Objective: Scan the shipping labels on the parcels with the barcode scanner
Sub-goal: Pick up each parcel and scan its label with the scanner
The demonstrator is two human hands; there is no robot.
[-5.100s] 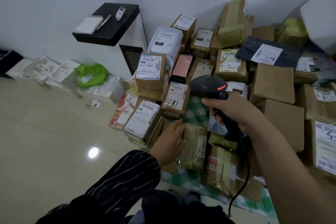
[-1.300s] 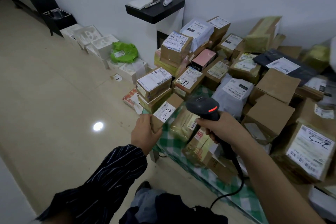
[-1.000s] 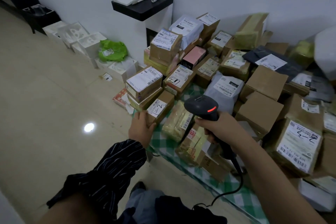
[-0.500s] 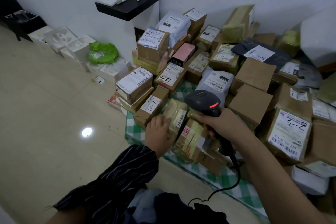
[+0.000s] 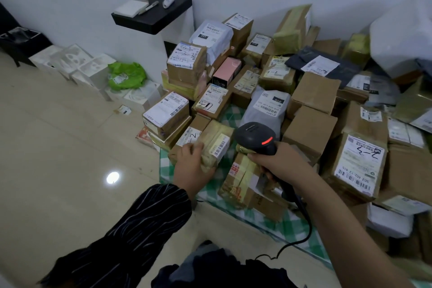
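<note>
Moved the left hand (image 5: 190, 163) off the brown box marked 2 (image 5: 189, 136), held 1 second before, and onto the small taped parcel (image 5: 215, 131) right beside it. Gripped that parcel from its near left side, with the fingers (image 5: 195, 147) curled over the top. Kept its white label (image 5: 219, 146) facing up, bars easy to see. Kept the barcode scanner (image 5: 256, 136) in the right hand (image 5: 279, 161), same as before, with fingers clenched tight round the black handle and the little red light still lit. Let the black cord (image 5: 304, 224) hang down toward the body.

Worked at the near left corner of the green checked cloth (image 5: 292, 227), close to its edge. Had lots of bare floor (image 5: 58, 147) on the left, wide open for moving. Had almost no room behind and on the right, with brown boxes packed tight against each other and piled up to the wall. Saw a black shelf (image 5: 154, 16) sticking out from the wall, well behind the pile's left side.

Held the scanner's head just to the right of the label, near it but not touching. Had the parcel between the 2 hands, touching the left fingers and apart from the right ones. Left it sitting tight against the box marked 2 on its left side.
</note>
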